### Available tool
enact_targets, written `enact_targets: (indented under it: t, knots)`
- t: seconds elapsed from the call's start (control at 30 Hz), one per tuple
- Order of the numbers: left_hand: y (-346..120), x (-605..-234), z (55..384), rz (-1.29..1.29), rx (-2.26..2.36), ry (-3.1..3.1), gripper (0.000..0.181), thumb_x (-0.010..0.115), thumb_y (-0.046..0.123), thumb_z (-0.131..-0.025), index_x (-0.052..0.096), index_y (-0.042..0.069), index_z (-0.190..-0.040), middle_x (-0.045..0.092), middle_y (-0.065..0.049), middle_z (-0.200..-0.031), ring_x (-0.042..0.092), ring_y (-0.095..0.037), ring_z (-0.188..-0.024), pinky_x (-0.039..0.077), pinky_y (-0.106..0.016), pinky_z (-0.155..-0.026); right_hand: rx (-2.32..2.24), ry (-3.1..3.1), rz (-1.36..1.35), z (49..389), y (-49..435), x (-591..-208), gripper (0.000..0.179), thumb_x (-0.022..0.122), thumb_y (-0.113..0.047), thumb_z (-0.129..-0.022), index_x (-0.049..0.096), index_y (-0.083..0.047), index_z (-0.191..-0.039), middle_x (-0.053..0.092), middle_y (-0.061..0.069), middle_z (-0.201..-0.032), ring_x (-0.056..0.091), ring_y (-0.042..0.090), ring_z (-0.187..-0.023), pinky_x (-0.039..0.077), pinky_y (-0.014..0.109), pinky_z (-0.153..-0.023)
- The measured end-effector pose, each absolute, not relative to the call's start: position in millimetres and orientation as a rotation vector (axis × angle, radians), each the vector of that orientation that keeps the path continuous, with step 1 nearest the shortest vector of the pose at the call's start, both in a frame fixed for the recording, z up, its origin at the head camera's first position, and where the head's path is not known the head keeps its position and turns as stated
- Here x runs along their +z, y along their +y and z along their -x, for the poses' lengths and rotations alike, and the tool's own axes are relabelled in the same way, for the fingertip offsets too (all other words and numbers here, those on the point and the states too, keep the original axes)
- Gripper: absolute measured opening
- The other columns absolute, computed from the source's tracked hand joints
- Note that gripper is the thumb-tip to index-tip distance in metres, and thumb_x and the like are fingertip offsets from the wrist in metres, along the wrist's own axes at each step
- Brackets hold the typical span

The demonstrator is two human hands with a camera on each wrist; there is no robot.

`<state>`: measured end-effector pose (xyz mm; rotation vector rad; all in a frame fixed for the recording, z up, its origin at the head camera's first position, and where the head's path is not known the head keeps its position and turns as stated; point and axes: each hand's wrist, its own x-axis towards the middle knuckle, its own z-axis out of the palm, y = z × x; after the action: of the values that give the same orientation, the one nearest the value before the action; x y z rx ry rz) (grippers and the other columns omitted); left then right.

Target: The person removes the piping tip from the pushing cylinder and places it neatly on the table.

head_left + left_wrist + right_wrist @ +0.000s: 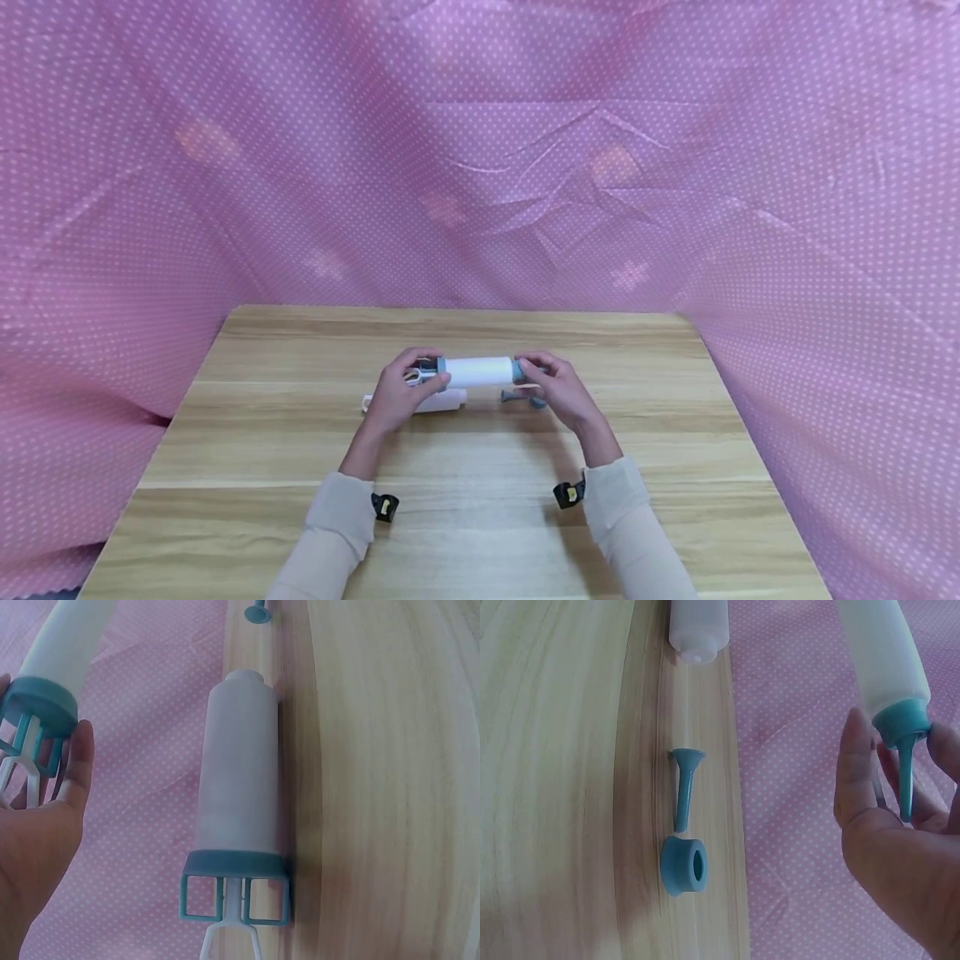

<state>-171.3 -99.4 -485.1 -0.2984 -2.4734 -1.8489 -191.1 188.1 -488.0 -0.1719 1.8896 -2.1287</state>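
Observation:
Held level above the table is a large white plastic syringe (478,372) with teal ends. My left hand (394,393) grips it at the teal collar (43,703) on the plunger end, near the white plunger handle (31,769). At the other end, my right hand (562,393) pinches the teal cap (901,720), whose thin nozzle (906,776) points in toward the palm. A second white syringe (240,765) lies below on the wood, its plunger end to the left and its bare neck (699,654) to the right.
To the right of the lying syringe are a loose teal nozzle (684,791) and a teal ring cap (682,866). The wooden table (465,517) ends at a pink dotted cloth (480,208) behind and at both sides. Black wrist mounts (386,507) sit at both cuffs.

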Motion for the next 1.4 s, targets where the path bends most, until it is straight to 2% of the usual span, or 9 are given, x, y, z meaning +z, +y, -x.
enact_targets:
  t: [0.1, 0.3, 0.53, 0.8, 1.0, 1.4]
  knots:
    - [-100.5, -488.2, 173.7, 0.315, -1.841, -2.458, 0.042, 0.078, 0.020, -0.091, 0.065, 0.009, -0.130, 0.061, -0.016, -0.127, 0.058, -0.033, -0.109, 0.051, -0.044, -0.088, -2.094, 1.905, 0.171, 191.2, 188.9, -487.1, 0.037, 0.058, -0.016, -0.105, 0.057, 0.009, -0.131, 0.057, 0.017, -0.121, 0.063, 0.025, -0.101, 0.053, 0.048, -0.097]
    - [-102.7, -487.2, 177.0, 0.307, -1.815, -2.458, 0.043, 0.079, 0.030, -0.091, 0.067, 0.013, -0.128, 0.062, -0.011, -0.127, 0.060, -0.030, -0.109, 0.053, -0.042, -0.086, -2.146, 1.931, 0.231, 192.5, 190.2, -487.2, 0.036, 0.062, -0.007, -0.101, 0.055, 0.012, -0.131, 0.055, 0.019, -0.122, 0.065, 0.026, -0.102, 0.055, 0.041, -0.096]
    - [-114.5, -493.3, 190.0, 0.218, -1.785, -2.489, 0.041, 0.079, 0.034, -0.089, 0.069, 0.014, -0.124, 0.065, -0.010, -0.124, 0.061, -0.030, -0.109, 0.052, -0.045, -0.087, -2.199, 1.914, 0.221, 190.9, 191.8, -488.2, 0.036, 0.061, -0.002, -0.100, 0.054, 0.015, -0.131, 0.059, 0.014, -0.113, 0.066, 0.022, -0.096, 0.056, 0.039, -0.094]
    - [-131.8, -507.9, 210.4, 0.076, -1.783, -2.586, 0.057, 0.080, 0.046, -0.086, 0.066, 0.011, -0.130, 0.062, -0.012, -0.128, 0.058, -0.032, -0.113, 0.051, -0.047, -0.091, -2.160, 1.909, 0.245, 189.7, 194.8, -492.0, 0.039, 0.060, -0.005, -0.102, 0.052, 0.016, -0.134, 0.059, 0.012, -0.111, 0.065, 0.027, -0.099, 0.056, 0.040, -0.095]
    - [-142.1, -513.9, 218.2, 0.033, -1.802, -2.593, 0.057, 0.080, 0.040, -0.087, 0.064, 0.010, -0.133, 0.061, -0.017, -0.125, 0.059, -0.035, -0.109, 0.055, -0.045, -0.087, -2.159, 1.904, 0.247, 189.5, 195.5, -492.2, 0.040, 0.060, -0.006, -0.102, 0.051, 0.015, -0.134, 0.060, 0.011, -0.109, 0.065, 0.023, -0.097, 0.055, 0.042, -0.096]
    - [-148.7, -528.8, 236.9, -0.024, -1.734, -2.693, 0.056, 0.077, 0.037, -0.091, 0.062, 0.006, -0.135, 0.059, -0.015, -0.135, 0.054, -0.035, -0.119, 0.049, -0.050, -0.098, -2.141, 1.931, 0.247, 190.2, 196.5, -494.3, 0.035, 0.060, -0.007, -0.102, 0.056, 0.012, -0.132, 0.060, 0.015, -0.111, 0.065, 0.022, -0.097, 0.055, 0.042, -0.095]
